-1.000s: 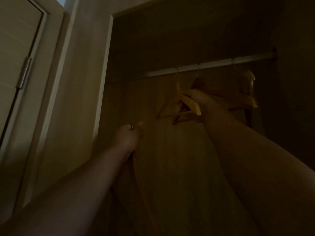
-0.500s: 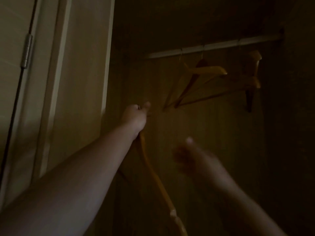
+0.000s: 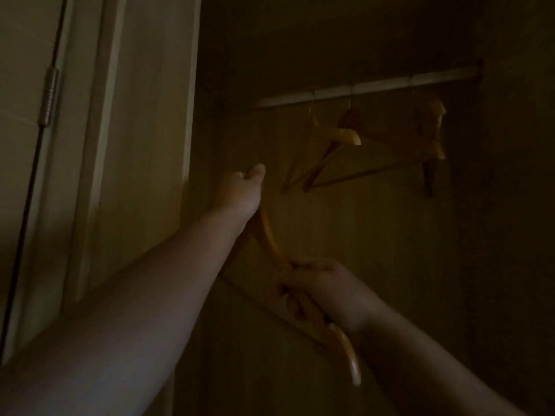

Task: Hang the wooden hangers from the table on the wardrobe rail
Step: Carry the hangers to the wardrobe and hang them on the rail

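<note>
The scene is very dark. A pale wardrobe rail (image 3: 369,87) runs across the upper right of the open wardrobe. Three wooden hangers hang from it: two close together (image 3: 333,145) near the rail's left half, one (image 3: 432,139) further right. My left hand (image 3: 243,193) is raised below the rail's left end, closed on the top of a wooden hanger (image 3: 270,235) that slopes down to the right. My right hand (image 3: 318,286) grips the lower arm of that same hanger; its tip (image 3: 351,361) sticks out below my wrist.
The wardrobe's pale side frame (image 3: 189,115) stands just left of my left hand. A door with a metal hinge (image 3: 49,97) is at the far left. The wardrobe's wooden back panel (image 3: 375,250) lies behind the hangers.
My right hand let go of a hanger on the rail, dropped down and took hold of the hanger in my left hand. The view shifted a little to the left.
</note>
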`<state>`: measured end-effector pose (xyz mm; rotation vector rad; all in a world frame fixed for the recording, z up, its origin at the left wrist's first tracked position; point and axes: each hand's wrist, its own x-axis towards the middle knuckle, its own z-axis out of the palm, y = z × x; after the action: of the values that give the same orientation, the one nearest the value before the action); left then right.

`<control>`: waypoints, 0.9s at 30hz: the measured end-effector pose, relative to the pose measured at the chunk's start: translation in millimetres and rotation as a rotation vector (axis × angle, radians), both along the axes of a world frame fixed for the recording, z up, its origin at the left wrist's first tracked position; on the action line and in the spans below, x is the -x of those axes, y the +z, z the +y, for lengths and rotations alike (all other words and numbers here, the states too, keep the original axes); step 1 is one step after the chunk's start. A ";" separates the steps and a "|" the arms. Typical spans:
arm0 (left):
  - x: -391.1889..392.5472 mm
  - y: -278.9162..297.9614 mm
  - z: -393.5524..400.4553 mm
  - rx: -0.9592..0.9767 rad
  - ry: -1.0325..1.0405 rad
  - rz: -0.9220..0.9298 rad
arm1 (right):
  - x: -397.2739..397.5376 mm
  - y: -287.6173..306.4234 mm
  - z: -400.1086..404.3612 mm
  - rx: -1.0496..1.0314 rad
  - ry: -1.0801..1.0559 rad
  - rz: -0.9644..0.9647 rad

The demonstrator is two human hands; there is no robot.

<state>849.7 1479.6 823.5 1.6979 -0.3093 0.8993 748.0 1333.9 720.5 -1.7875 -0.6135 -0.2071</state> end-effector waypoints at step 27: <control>-36.3 -73.4 55.5 -0.970 0.288 0.239 | -107.4 214.0 15.5 -0.153 -0.223 -0.200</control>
<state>886.0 1535.1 750.0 2.7764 -0.3735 0.7781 855.5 1349.3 934.5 -1.6967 -0.5222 -0.5760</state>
